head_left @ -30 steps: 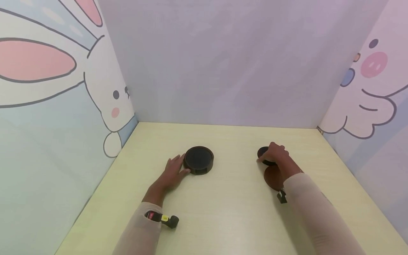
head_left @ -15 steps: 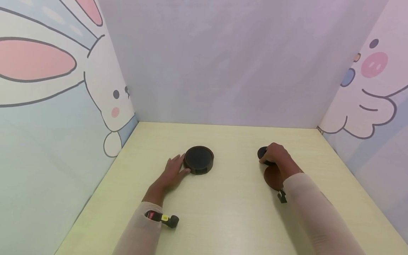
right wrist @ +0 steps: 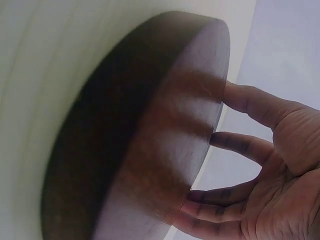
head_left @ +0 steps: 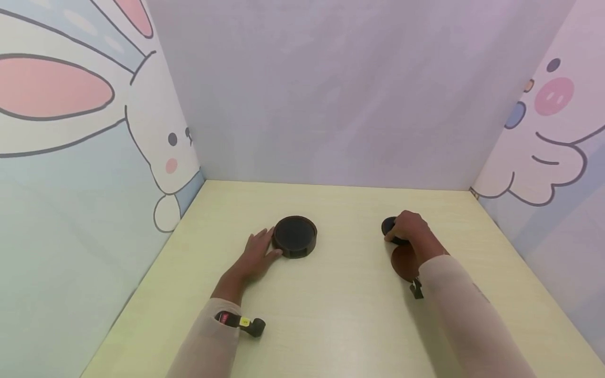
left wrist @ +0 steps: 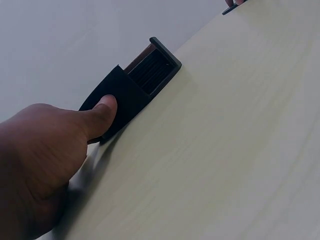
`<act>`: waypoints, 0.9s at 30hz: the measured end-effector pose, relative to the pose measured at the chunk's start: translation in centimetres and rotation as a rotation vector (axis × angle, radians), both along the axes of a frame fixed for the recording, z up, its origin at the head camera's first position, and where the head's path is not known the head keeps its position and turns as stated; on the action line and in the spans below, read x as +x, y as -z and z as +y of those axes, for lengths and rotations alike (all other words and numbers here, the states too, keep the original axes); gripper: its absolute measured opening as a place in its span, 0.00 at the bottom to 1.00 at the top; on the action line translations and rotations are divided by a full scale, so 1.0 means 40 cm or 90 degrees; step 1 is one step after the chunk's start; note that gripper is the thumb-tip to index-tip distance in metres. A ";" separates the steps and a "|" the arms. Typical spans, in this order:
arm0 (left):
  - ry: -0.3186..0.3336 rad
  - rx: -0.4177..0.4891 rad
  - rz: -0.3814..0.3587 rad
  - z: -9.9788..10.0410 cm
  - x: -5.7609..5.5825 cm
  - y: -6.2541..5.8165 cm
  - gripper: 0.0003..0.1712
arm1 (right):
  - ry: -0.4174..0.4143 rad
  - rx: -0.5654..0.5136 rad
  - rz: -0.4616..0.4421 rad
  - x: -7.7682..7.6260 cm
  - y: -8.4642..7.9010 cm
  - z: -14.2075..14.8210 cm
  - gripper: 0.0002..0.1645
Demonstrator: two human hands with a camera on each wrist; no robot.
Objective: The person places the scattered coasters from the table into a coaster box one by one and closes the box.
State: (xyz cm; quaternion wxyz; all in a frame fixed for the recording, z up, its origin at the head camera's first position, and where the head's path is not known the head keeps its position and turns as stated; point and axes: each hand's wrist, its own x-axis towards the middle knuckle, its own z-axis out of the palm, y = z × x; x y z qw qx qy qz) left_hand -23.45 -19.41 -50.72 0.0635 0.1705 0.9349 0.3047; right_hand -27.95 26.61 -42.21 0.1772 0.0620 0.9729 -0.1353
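Observation:
A round black coaster holder stands on the table left of centre. My left hand rests against its left side, fingers nearly straight, and the thumb touches its side wall in the left wrist view. Through an opening in that wall, several stacked edges show. My right hand pinches a smaller round black coaster from above; the hand hides part of it. Just nearer to me lies a brown round coaster, partly under the right wrist. In the right wrist view a large glossy brown disc fills the foreground, fingers at its far edge.
The pale wooden table is bounded by a grey-lilac back wall and side walls with cartoon animals. A black wrist camera sticks out from the left sleeve.
The right thumb and fingers have drawn in around the black coaster. The left hand and the coaster holder have stayed in place.

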 end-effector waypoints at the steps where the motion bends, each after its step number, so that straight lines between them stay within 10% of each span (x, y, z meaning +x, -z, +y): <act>1: 0.000 -0.001 0.001 0.000 -0.001 0.000 0.45 | -0.004 0.001 0.003 -0.001 0.000 0.002 0.49; 27: -0.015 0.005 -0.011 0.002 0.009 -0.009 0.45 | -0.038 0.015 0.063 -0.010 0.016 0.032 0.45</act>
